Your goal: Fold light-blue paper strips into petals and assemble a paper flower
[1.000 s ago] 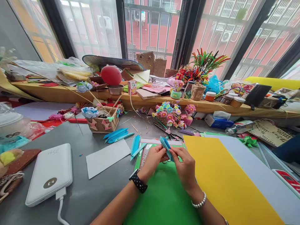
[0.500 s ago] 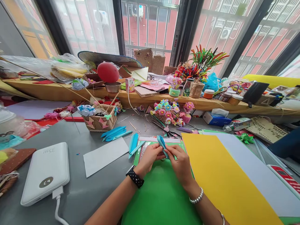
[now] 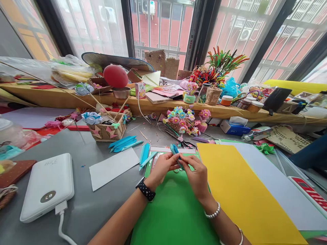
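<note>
Between my two hands is a bundle of folded blue paper (image 3: 174, 148), its pleated end poking up above the fingers. My left hand (image 3: 165, 165) pinches it from the left, thumb and fingers closed. From the right, my right hand (image 3: 195, 172) grips the lower part with thumb and fingertips. Both hands are above a green sheet (image 3: 173, 207). Loops of scissors handles (image 3: 178, 170) seem to show just under the fingers. To the left lie folded blue paper strips (image 3: 145, 154) and a further pile of blue strips (image 3: 124, 143).
A white paper piece (image 3: 113, 168) and a white power bank (image 3: 48, 187) with a cable lie left. Yellow sheet (image 3: 242, 190) lies right. Behind stand a cardboard basket (image 3: 107, 131), crocheted-looking flowers (image 3: 182, 119), a tissue box (image 3: 234, 127) and a cluttered ledge (image 3: 102, 102).
The blue paper bundle has tilted and shifted slightly, and the fingers have closed in nearer each other around it. The whole view has moved a little.
</note>
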### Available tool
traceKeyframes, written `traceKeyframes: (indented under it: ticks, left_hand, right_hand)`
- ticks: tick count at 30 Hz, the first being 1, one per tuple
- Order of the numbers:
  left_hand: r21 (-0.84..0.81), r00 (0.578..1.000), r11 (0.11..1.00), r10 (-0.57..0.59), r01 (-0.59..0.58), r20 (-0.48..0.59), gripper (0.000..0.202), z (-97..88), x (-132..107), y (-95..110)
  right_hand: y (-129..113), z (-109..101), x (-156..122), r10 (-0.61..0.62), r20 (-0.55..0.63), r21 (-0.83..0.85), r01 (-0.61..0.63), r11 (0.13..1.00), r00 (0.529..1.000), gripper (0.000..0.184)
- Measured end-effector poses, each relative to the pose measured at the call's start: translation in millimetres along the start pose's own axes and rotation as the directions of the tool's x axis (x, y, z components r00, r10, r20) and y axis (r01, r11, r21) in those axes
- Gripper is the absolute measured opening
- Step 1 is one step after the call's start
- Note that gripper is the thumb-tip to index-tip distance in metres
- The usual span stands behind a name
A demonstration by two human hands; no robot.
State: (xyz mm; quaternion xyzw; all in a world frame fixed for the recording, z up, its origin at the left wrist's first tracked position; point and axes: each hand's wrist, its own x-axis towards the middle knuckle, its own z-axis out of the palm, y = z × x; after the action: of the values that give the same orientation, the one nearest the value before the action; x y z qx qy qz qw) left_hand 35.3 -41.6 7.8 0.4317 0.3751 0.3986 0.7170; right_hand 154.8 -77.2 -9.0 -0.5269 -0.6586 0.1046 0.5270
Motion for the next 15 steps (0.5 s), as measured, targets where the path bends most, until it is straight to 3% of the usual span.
traceKeyframes:
  ticks: [7, 15]
  left_hand:
    - [-0.017, 0.999, 1.000, 0.016, -0.015, 0.035, 0.031, 0.9, -0.9, 1.6]
    - [0.001, 1.000, 1.000, 0.007, -0.007, -0.014, 0.036, 1.3, -2.0, 1.8]
  right_hand:
    - [2.0, -0.8, -0.2, -0.037, -0.056, -0.004, 0.037, 0.999, 0.998, 0.018]
    - [3.2, 0.7, -0.1, -0.074, -0.046, 0.035, 0.075, 0.997, 0.996, 0.017]
